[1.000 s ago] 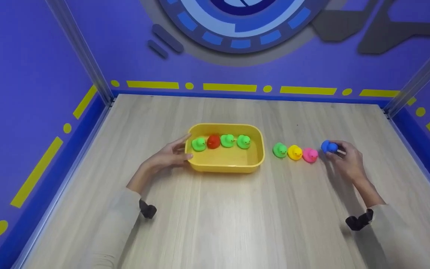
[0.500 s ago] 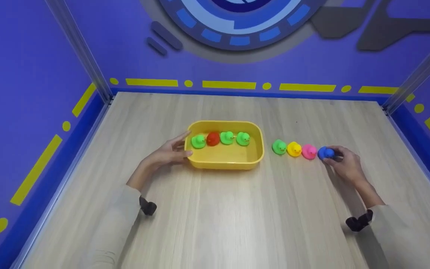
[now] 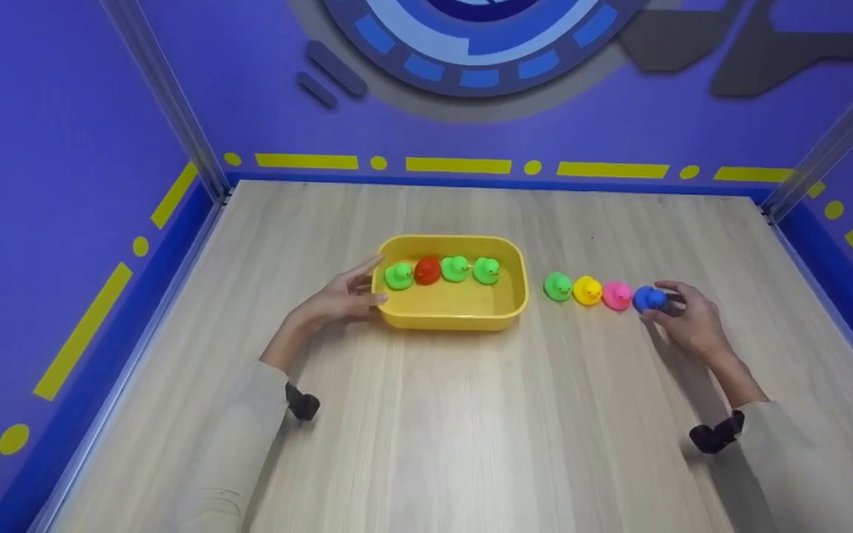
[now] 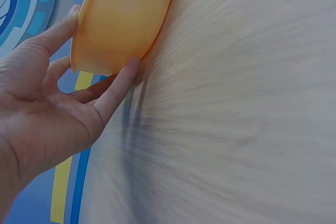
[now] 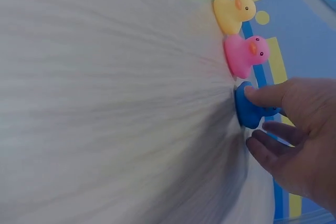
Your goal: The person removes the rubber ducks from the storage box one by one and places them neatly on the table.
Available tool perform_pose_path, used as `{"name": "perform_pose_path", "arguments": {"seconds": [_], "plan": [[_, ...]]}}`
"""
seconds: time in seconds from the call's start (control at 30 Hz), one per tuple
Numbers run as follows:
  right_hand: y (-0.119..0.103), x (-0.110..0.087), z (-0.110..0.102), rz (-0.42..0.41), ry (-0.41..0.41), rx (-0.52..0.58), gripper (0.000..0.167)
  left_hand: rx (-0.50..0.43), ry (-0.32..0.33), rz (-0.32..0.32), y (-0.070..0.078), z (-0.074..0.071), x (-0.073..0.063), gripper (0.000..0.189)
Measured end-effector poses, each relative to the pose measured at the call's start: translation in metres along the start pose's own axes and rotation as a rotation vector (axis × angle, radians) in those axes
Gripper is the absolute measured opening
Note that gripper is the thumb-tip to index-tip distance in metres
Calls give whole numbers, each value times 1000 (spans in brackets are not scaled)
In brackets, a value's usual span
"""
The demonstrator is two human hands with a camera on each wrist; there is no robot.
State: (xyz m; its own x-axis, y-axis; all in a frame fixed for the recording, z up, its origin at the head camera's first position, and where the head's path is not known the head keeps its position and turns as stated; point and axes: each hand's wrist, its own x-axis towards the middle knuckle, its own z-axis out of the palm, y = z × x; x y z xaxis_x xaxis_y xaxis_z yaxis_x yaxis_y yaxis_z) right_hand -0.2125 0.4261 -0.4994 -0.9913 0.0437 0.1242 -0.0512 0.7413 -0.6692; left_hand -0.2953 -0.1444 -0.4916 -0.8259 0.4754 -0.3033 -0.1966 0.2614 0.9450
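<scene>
My left hand (image 3: 334,302) holds the left end of a yellow plastic tub (image 3: 450,323), thumb at its rim; in the left wrist view other fingers touch its outer wall (image 4: 123,19). Inside the tub sit several rubber ducks in a row: a green duck (image 3: 399,277), a red duck (image 3: 427,272) and two more green ones. To the right, my right hand (image 3: 695,320) pinches a blue rubber duck (image 3: 647,299) at the end of a second row. A pink duck (image 3: 617,296) sits just left of it, then a yellow duck (image 3: 587,291) and a green duck (image 3: 558,286).
Everything stands on a pale wooden table (image 3: 441,429). Purple panels with yellow markings (image 3: 458,164) enclose its back and sides. Each sleeve carries a small black wrist device, such as the right one (image 3: 717,433).
My right hand has brought the blue duck left and nearer to me, down beside the pink duck. The left hand stays at the tub; the view has shifted slightly.
</scene>
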Motion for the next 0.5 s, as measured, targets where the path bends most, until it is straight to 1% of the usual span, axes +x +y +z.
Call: {"name": "perform_pose_path", "arguments": {"seconds": [0.1, 0.23, 0.4, 0.5], "plan": [[-5, -3, -3, -19, 10, -5, 61, 13, 5, -15, 1, 1, 1, 85], [-16, 2, -9, -84, 29, 0, 60, 11, 7, -18, 5, -1, 3, 85], [-30, 9, -13, -173, 26, -9, 59, 28, 6, -18, 4, -1, 1, 84], [-39, 17, -13, -216, 43, -22, 60, 25, 1, -3, 2, 1, -1, 84]]}}
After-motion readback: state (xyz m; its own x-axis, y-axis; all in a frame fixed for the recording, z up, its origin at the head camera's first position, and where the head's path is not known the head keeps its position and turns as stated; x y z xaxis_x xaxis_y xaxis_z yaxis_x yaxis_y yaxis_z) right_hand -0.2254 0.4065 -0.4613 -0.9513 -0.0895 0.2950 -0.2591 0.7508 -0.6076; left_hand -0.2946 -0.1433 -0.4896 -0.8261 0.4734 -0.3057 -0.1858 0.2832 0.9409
